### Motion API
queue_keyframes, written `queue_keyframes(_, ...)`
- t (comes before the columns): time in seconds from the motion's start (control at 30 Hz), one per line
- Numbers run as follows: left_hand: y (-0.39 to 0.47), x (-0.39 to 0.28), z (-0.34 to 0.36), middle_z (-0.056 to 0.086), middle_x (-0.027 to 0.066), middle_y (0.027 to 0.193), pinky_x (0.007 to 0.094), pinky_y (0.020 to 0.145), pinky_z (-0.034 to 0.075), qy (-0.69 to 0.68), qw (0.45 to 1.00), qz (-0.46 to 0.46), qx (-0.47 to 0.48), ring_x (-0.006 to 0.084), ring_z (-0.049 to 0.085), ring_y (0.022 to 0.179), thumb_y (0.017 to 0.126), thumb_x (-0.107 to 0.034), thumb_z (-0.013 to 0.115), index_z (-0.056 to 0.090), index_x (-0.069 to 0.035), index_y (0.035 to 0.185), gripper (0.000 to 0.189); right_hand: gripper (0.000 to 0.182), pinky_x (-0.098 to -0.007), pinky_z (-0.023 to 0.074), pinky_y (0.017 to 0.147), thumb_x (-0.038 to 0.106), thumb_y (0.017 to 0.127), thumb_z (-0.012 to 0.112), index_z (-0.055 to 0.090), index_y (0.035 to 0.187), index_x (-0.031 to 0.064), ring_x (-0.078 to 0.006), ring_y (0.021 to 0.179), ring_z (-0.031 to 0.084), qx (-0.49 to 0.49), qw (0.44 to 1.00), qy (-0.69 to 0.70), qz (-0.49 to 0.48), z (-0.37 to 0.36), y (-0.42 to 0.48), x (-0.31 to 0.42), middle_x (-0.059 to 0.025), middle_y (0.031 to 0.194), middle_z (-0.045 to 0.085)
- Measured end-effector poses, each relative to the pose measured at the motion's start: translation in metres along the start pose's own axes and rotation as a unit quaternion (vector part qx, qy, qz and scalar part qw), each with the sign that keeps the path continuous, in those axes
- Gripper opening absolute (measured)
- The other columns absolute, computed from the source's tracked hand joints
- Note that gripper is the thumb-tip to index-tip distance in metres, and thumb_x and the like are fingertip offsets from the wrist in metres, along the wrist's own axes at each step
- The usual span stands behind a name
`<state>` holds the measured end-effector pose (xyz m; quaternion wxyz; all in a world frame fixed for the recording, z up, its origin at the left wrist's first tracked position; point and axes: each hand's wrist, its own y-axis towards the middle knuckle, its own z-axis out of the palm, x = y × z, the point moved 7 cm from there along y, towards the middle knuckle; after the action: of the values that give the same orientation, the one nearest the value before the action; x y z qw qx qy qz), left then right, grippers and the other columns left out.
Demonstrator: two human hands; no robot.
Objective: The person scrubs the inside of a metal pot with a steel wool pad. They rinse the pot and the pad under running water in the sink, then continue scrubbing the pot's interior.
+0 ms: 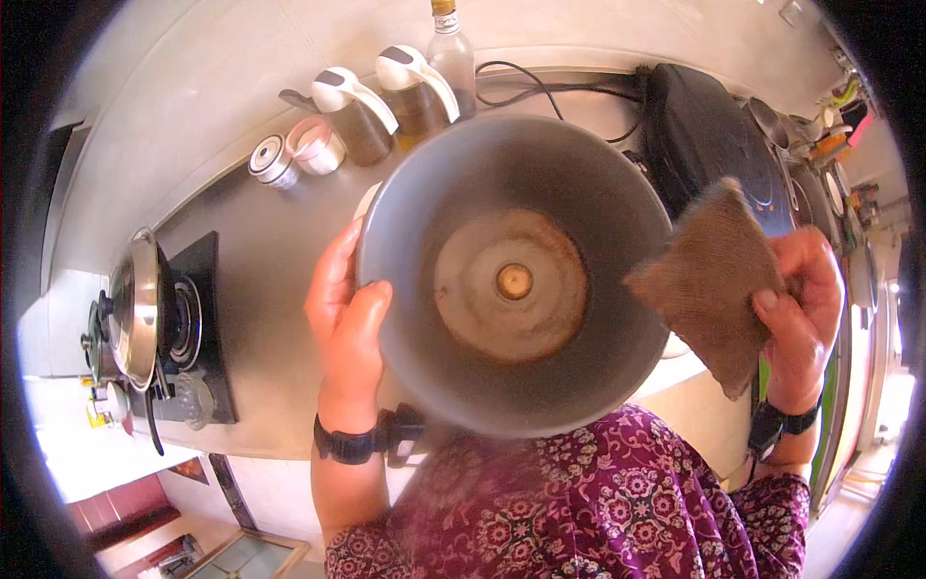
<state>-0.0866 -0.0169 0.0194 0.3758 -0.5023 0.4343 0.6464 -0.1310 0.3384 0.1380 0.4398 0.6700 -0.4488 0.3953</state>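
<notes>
A deep, round grey metal pot fills the centre of the view, its open mouth facing the camera. Its flat bottom shows a stained, brownish disc with a small round centre. My left hand grips the pot's left side, thumb over the rim and fingers behind the wall. To the right, my right hand pinches a brown woven cloth between thumb and fingers. The cloth overlaps the pot's right rim in the view; whether the two touch, I cannot tell.
A gas hob with a lidded pan is at the left. Two oil dispensers, a glass bottle and small jars line the back wall. A black appliance and its cable stand behind, with hanging pans at right.
</notes>
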Motion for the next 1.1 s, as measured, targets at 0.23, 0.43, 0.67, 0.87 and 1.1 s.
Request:
queue_keyframes(0.23, -0.001, 0.003, -0.006, 0.055, 0.0137, 0.129, 0.0323, 0.103, 0.035, 0.054, 0.998, 0.017, -0.014, 0.0204, 0.051, 0.118, 0.077, 0.003, 0.046, 0.050, 0.005, 0.130, 0.053, 0.022, -0.0398, 0.0512, 0.075, 0.001, 0.073, 0.060, 0.063, 0.094, -0.0025, -0.0369, 0.084, 0.064, 0.414, 0.886, -0.075, -0.194, 0.144, 0.043, 0.014, -0.0208, 0.090, 0.065)
queue_keyframes(0.43, 0.002, -0.007, 0.002, 0.055, 0.0138, 0.128, 0.0319, 0.104, 0.035, 0.070, 0.997, 0.032, 0.007, 0.0200, 0.050, 0.120, 0.076, 0.004, 0.044, 0.049, 0.006, 0.129, 0.053, 0.035, -0.0465, 0.0507, 0.074, 0.000, 0.072, 0.059, 0.063, 0.105, 0.0061, -0.0379, 0.088, 0.064, 0.582, 0.739, -0.269, -0.207, 0.241, 0.034, -0.041, -0.0203, 0.094, 0.066)
queue_keyframes(0.67, 0.002, 0.001, 0.002, 0.054, 0.0148, 0.129, 0.0346, 0.104, 0.035, 0.025, 0.999, 0.033, 0.014, 0.0222, 0.051, 0.120, 0.076, 0.003, 0.046, 0.047, 0.007, 0.130, 0.054, 0.022, -0.0485, 0.0515, 0.071, 0.012, 0.075, 0.059, 0.064, 0.095, 0.0059, -0.0379, 0.084, 0.064, 0.569, 0.700, -0.324, -0.285, 0.274, 0.027, -0.062, -0.0185, 0.085, 0.065)
queue_keyframes(0.87, 0.001, 0.004, -0.004, 0.053, 0.0148, 0.130, 0.0368, 0.107, 0.033, 0.024, 0.999, 0.030, 0.018, 0.0234, 0.048, 0.123, 0.076, 0.004, 0.048, 0.046, 0.006, 0.131, 0.055, 0.017, -0.0471, 0.0526, 0.064, 0.018, 0.076, 0.056, 0.062, 0.084, 0.0039, -0.0372, 0.072, 0.064, 0.610, 0.678, -0.272, -0.308, 0.281, 0.007, -0.083, -0.0176, 0.076, 0.063)
queue_keyframes(1.1, 0.002, 0.000, 0.000, 0.052, 0.0155, 0.132, 0.0368, 0.108, 0.032, 0.036, 0.999, 0.030, 0.020, 0.0241, 0.046, 0.126, 0.076, 0.004, 0.047, 0.045, 0.007, 0.132, 0.056, 0.015, -0.0475, 0.0524, 0.060, 0.019, 0.077, 0.056, 0.060, 0.081, 0.0047, -0.0340, 0.068, 0.065, 0.650, 0.609, -0.246, -0.382, 0.271, -0.024, -0.081, -0.0172, 0.073, 0.062)
